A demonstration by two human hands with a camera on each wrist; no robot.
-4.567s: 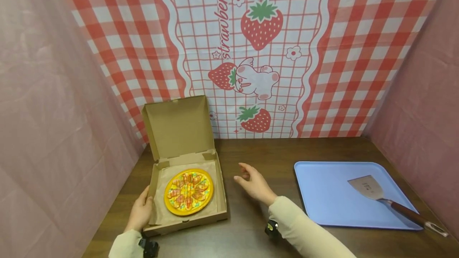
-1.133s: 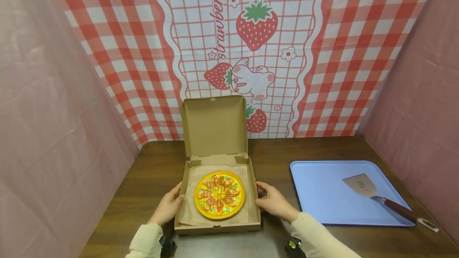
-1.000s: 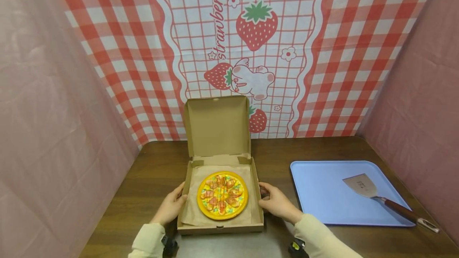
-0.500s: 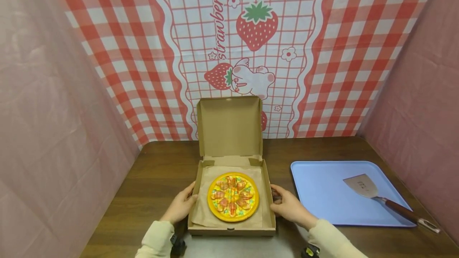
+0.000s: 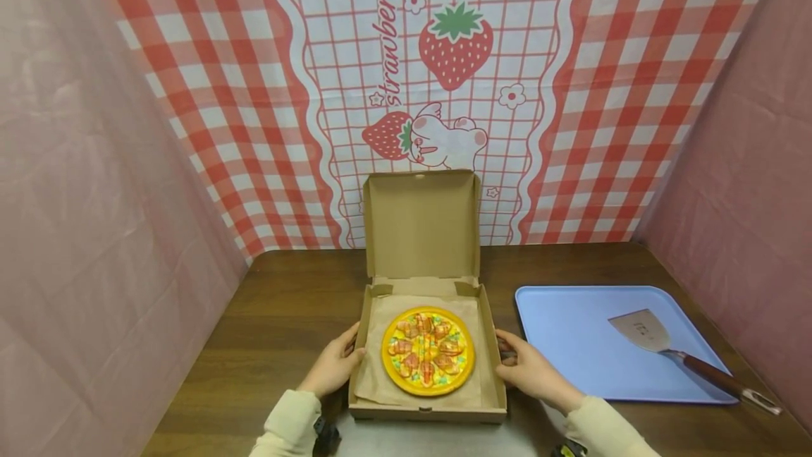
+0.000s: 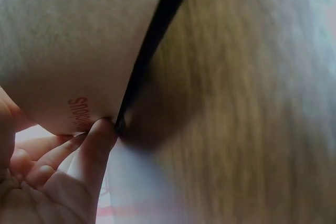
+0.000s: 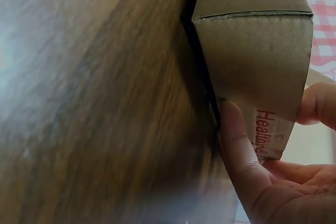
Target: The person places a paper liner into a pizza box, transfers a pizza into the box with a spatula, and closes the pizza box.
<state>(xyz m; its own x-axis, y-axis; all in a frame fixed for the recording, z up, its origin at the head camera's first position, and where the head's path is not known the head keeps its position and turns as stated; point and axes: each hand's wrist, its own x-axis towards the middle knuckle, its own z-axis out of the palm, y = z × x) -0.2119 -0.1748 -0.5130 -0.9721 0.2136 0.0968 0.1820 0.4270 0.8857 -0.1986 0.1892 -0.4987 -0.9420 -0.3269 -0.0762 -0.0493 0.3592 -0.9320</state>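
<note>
A brown cardboard pizza box [image 5: 426, 412] stands with its lid [image 5: 421, 226] upright, near the front middle of the table. Inside, on brown paper [image 5: 374, 393], lies a round pizza [image 5: 428, 351] with a yellow rim. My left hand [image 5: 333, 365] grips the box's left wall; in the left wrist view its fingers [image 6: 100, 135] lie against the outer side near the bottom edge. On the opposite wall, my right hand [image 5: 533, 374] holds the box, thumb [image 7: 315, 103] at the top edge and fingers on the printed side. A dark strip shows beneath the box; whether it touches the table cannot be told.
Right of the box lies a light blue tray [image 5: 558, 351]. A metal turner [image 5: 641, 330] with a brown handle rests on it, handle end past the tray's corner. A checked strawberry cloth [image 5: 355, 41] hangs behind the table [image 5: 279, 309], with pink cloth at both sides.
Earlier my right hand was off the box, which sat at the left. Now both hands hold it, and it has moved right to the middle with the pizza inside. Tray and turner stay.
</note>
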